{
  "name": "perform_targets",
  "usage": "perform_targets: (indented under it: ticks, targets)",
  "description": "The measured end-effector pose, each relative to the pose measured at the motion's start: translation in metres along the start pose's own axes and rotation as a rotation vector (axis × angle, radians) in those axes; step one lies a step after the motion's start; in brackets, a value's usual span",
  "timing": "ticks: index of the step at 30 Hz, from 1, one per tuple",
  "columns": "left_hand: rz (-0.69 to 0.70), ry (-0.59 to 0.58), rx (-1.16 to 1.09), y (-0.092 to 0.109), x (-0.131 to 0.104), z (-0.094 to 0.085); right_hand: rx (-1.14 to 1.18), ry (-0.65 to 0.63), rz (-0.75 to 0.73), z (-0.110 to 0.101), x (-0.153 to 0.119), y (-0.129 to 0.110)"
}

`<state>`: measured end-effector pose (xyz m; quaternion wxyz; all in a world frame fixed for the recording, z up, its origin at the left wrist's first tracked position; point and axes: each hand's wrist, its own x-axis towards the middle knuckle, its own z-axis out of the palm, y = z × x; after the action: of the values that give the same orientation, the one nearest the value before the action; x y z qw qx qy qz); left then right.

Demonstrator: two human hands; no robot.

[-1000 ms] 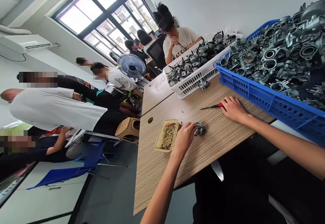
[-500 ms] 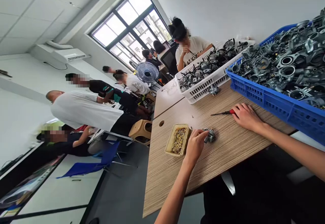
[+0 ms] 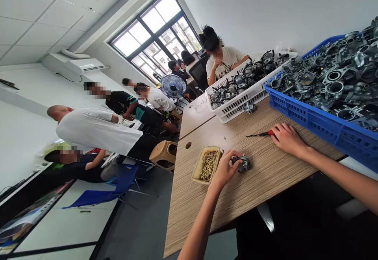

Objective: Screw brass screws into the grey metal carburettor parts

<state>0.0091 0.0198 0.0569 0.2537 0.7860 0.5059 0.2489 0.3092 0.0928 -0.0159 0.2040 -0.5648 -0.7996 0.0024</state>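
Observation:
My left hand (image 3: 225, 170) is at a small metal carburetor (image 3: 244, 163) on the wooden table (image 3: 265, 177), its thumb and fingers curved round the part's left side. Just left of that hand sits a yellowish tub (image 3: 193, 174) holding many brass-coloured screws (image 3: 208, 165). My right hand (image 3: 286, 138) rests on the table near the blue crate, its fingers closed over the red handle of a screwdriver (image 3: 260, 134). The dark shaft points left, lying along the tabletop. Two tiny pieces (image 3: 225, 138) lie beyond the tub.
A blue crate (image 3: 307, 120) heaped with metal carburetor parts stands at the right. Behind it is a white crate (image 3: 233, 112) of similar parts, with one carburetor (image 3: 249, 107) beside it. A person (image 3: 226, 59) sits across the table; others are at the left, near a fan (image 3: 173, 85).
My left hand has opened somewhat and moved slightly down, its fingers now round the carburetor's left side. A second tiny piece shows near the tub. My right hand stays on the screwdriver.

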Motion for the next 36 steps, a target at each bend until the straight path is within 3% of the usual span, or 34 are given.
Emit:
perform_targets:
  ticks: [14, 19, 27, 36]
  targets:
    - [0.007, 0.043, 0.063, -0.007, -0.03, 0.011, 0.003, -0.028, 0.007, -0.001, 0.001, -0.001]
    - [-0.023, 0.134, 0.067, -0.015, -0.032, 0.021, 0.017, -0.026, 0.009, -0.003, 0.001, -0.001]
    - [-0.033, 0.391, 0.201, -0.026, -0.017, 0.052, 0.013, -0.022, 0.008, -0.004, 0.001, -0.001]
    - [0.015, 0.5, 0.341, -0.035, -0.001, 0.073, 0.012, -0.034, 0.011, -0.007, 0.001, -0.004]
